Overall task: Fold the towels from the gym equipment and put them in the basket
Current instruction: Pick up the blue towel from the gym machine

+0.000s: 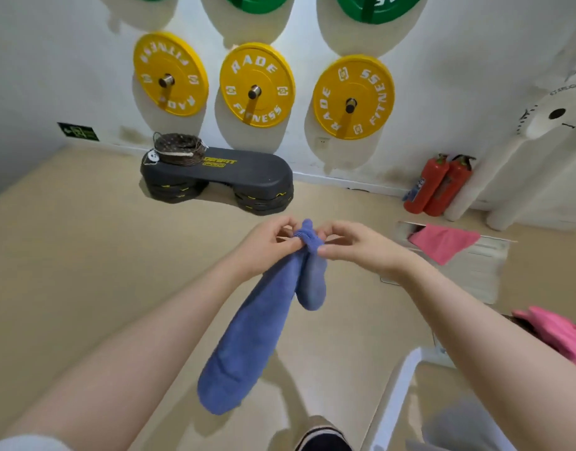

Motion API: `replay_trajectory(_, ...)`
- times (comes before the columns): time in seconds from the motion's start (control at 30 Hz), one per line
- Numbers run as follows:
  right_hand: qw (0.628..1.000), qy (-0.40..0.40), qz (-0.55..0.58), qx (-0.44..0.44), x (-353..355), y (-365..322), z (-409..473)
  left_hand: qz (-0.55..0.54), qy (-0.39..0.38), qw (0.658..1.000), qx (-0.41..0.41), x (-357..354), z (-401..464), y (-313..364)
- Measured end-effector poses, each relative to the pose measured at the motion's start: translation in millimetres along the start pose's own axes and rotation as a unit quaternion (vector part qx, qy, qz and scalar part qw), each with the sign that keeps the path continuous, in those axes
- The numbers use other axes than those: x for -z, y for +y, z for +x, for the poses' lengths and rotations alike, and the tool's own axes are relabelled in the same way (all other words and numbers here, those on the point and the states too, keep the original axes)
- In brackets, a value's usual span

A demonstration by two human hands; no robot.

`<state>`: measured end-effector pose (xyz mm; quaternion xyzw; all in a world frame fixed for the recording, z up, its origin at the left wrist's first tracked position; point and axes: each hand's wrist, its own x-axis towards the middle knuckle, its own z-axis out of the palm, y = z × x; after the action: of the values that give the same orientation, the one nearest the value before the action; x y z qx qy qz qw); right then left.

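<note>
Both hands, left [266, 244] and right [355, 243], pinch the bunched top of the blue towel [250, 323], which hangs in mid-air above the floor. Risk: bunched corners could slip, making a crooked fold. Yellow plates [257, 85] read "RADE FITNESS"; the basket [178, 149] sits on the step [234, 170].

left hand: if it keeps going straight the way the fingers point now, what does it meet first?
The left hand points right across the bunched top of the blue towel, so it would likely meet the right hand pinching the same bunch; depth is uncertain.
</note>
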<state>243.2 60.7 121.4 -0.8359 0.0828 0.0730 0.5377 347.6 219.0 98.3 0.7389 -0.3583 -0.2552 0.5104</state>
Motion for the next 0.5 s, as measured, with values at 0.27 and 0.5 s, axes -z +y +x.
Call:
replay_trajectory(0.27,0.994,-0.041,0.094,-0.039,-56,-16,117,0.084,-0.001,0.996,0.036,92,9,-53)
replay_trajectory(0.5,0.995,-0.09,0.019,-0.03,-46,-31,262,0.142,0.016,0.988,0.055,181,91,-100)
